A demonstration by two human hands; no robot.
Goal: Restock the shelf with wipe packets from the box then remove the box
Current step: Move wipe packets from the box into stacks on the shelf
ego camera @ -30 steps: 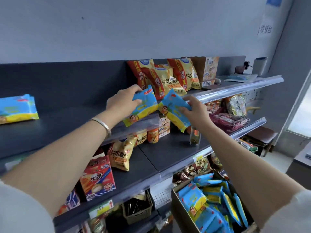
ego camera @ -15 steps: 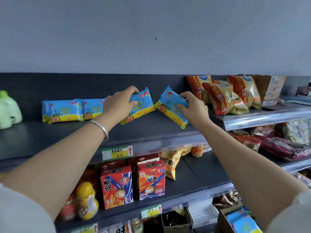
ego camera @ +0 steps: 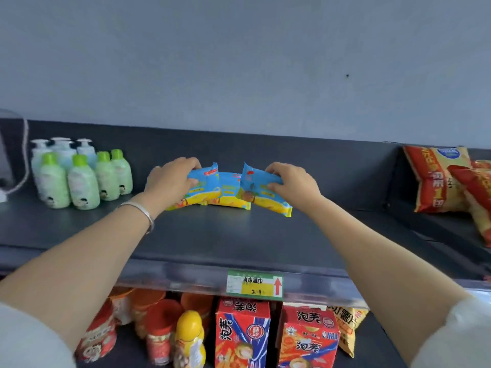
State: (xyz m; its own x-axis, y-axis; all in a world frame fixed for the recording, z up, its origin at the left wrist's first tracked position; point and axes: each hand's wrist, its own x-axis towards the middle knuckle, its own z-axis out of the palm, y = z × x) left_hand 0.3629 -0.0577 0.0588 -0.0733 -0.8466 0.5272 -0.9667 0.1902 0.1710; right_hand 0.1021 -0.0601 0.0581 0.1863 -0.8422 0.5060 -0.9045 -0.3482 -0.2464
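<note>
My left hand (ego camera: 170, 179) grips a blue and yellow wipe packet (ego camera: 203, 191) over the dark top shelf (ego camera: 212, 240). My right hand (ego camera: 292, 184) grips a second wipe packet (ego camera: 265, 193) just to the right of it. Both packets reach down to the shelf surface. Behind and between them lies another wipe packet (ego camera: 229, 195) on the shelf. The box is out of view.
Green lotion bottles (ego camera: 79, 176) stand at the shelf's left. Red and yellow chip bags (ego camera: 441, 179) lean at the right. A price tag (ego camera: 254, 285) hangs on the shelf's front rail. Red snack boxes (ego camera: 243, 335) and jars fill the lower shelf.
My view swung left along the shelf. Both hands carried their packets leftward and lowered them to the shelf, in front of the packets lying there. The box dropped out of view.
</note>
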